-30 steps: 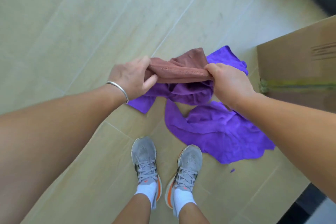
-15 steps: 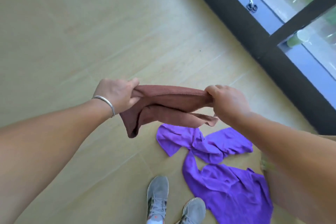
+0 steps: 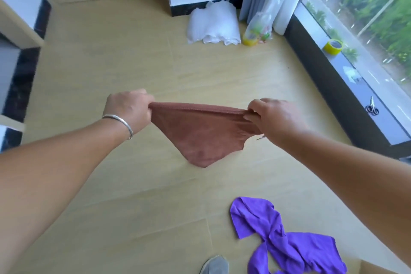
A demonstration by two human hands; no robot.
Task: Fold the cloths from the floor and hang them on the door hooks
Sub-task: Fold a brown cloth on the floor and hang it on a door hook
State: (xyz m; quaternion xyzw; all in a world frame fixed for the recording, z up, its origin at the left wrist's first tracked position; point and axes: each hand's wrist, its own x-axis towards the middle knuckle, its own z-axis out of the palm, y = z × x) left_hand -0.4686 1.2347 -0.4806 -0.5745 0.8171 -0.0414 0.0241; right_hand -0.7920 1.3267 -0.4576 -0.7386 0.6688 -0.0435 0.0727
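Pale wood-look floor [image 3: 111,62], bounded at 3 o'clock by a dark window sill [image 3: 347,87] under a glazed wall and at 12 o'clock by a white cabinet base. Item one: brown cloth [image 3: 200,133], held in the air at frame centre, its top hem stretched nearly level between both hands, the body hanging to a point at 6 o'clock. Left hand [image 3: 129,110], silver bangle [image 3: 120,121] at the wrist, fingers curled round the hem's left end. Right hand [image 3: 272,118], fingers and thumb pinching the bunched right end. Change noted: a second ago the cloth was gathered in a wad low over the purple pile; half a second ago it was lifted but doubled over; now it is drawn open and the view has swung up toward the window, so the cloth appears spread ready for its first fold, with hanging yet to come. Item two: purple cloths [image 3: 287,242], crumpled on the floor at 5 o'clock, untouched, partly cut off by the lower edge; whether one piece or two cannot be told. Sundries: white crumpled wrapping [image 3: 211,24] and clear bag [image 3: 259,26] at 1 o'clock, yellow tape roll [image 3: 333,46] and scissors [image 3: 371,108] on the sill, one shoe toe [image 3: 215,266] at 6 o'clock. Not in view: door and hooks. Fingertips of both hands lie hidden in the fabric; outdoor scenery is blurred.
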